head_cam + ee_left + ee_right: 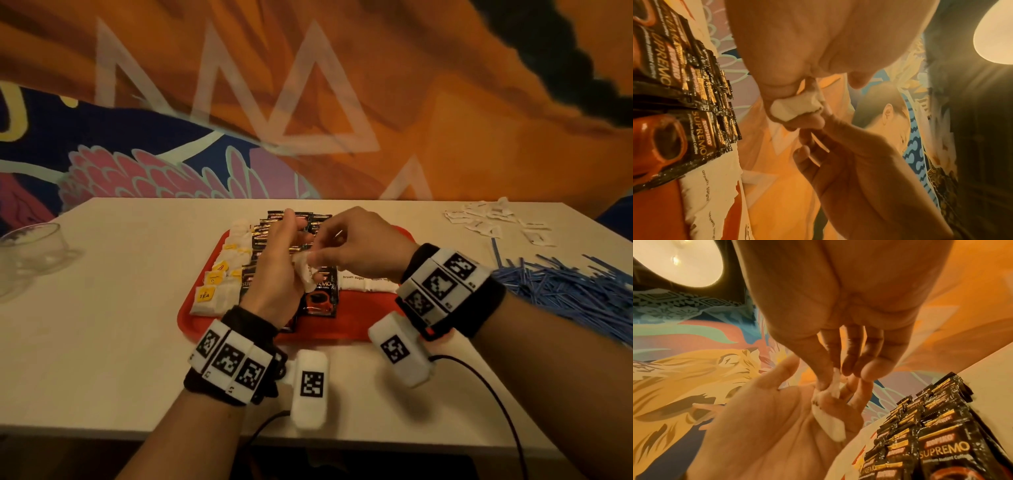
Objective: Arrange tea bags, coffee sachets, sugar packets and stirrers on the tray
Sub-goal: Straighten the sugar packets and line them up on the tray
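The red tray sits mid-table. On it lie a column of tea bags at the left, rows of black coffee sachets in the middle and brown sugar packets to their right. Both hands hover over the sachets. My left hand, palm turned right, holds a white sugar packet between thumb and fingers. My right hand pinches the same packet's upper end with thumb and forefinger. In the left wrist view the packet is squeezed at the fingertips above the sachets.
Loose white sugar packets lie at the table's back right. A heap of blue stirrers spreads along the right side. A glass cup stands at the far left. Black cables hang off the near table edge.
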Demonstrator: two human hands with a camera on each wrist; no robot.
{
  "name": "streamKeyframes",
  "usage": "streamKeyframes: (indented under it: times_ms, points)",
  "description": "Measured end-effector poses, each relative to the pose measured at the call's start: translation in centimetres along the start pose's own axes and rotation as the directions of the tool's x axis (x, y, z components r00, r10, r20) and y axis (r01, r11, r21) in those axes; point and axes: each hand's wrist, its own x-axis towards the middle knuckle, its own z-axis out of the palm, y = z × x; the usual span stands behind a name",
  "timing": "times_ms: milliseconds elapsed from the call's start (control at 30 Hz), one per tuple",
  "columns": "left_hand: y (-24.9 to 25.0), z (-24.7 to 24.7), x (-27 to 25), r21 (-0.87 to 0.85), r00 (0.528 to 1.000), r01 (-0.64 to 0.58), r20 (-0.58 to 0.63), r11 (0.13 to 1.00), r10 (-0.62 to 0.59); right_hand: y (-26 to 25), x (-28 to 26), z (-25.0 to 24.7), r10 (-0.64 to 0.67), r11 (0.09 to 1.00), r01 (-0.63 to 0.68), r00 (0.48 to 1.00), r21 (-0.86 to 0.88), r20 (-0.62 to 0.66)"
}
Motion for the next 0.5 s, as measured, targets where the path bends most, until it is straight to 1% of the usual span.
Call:
streamKeyframes:
  times_ms: [33,100,167,233,300,367,433,500]
  points:
    - [0.0,-0.2,-0.1,0.035,1.000,0.000,0.023,0.999,-0.001,0.1,0.1,0.0,-0.005,1.000,0.005,1.000,0.017,-0.020]
    - [0.0,-0.7,-0.4,0.159,0.998,-0.033,0.057,0.987,0.024,0.2,0.3,0.0,-0.007,0.999,0.010,0.998,0.050,-0.062]
    - [0.2,-1.1,-0.5,0.256,0.996,-0.090,0.033,0.962,0.084,0.3,0.3,-0.3,-0.006,0.994,0.017,0.995,0.112,-0.098]
    - [0.3,-1.3,-0.4,0.294,0.990,-0.131,-0.006,0.947,0.139,0.3,0.2,-0.4,0.010,0.981,0.017,0.990,0.191,-0.138]
    - [0.5,-1.3,-0.2,0.276,0.987,-0.150,-0.013,0.949,0.160,0.3,0.1,-0.2,0.012,0.976,0.031,0.981,0.216,-0.194]
    - [0.6,-1.1,-0.1,0.213,0.988,-0.143,-0.034,0.967,0.154,0.4,-0.1,0.1,0.011,0.967,0.049,0.973,0.252,-0.232]
    - [0.6,-0.9,0.1,0.123,0.990,-0.112,-0.077,0.986,0.122,0.6,-0.4,0.5,0.001,0.964,0.051,0.981,0.262,-0.195]
    - [0.6,-0.7,0.2,0.045,0.991,-0.096,-0.088,0.994,0.100,1.0,-0.5,1.0,-0.032,0.958,0.078,0.985,0.275,-0.168]
